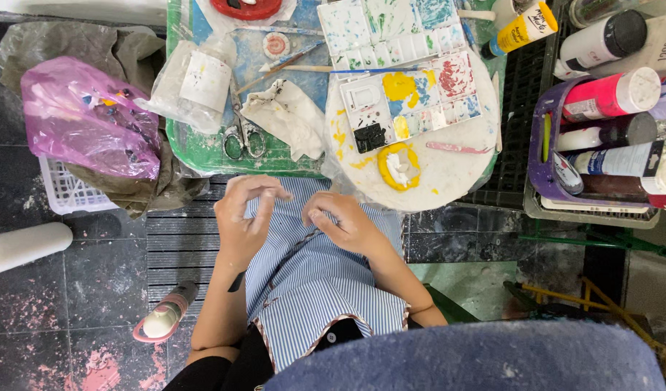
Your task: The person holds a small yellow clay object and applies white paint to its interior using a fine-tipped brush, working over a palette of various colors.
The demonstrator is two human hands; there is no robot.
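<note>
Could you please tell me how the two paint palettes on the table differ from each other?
The upper palette is smeared mostly green and blue; the lower palette shows yellow, red, blue and black. The upper lies on the green tray, the lower tilted on a round white board. Both are white with small square wells.

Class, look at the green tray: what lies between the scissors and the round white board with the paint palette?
A crumpled white cloth lies between the scissors and the round white board on the green tray, seen in the head view.

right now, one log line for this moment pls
left hand: fingers pinched, on striped shirt | right hand: curled, on shirt | ahead: paint palette, scissors, green tray
</note>
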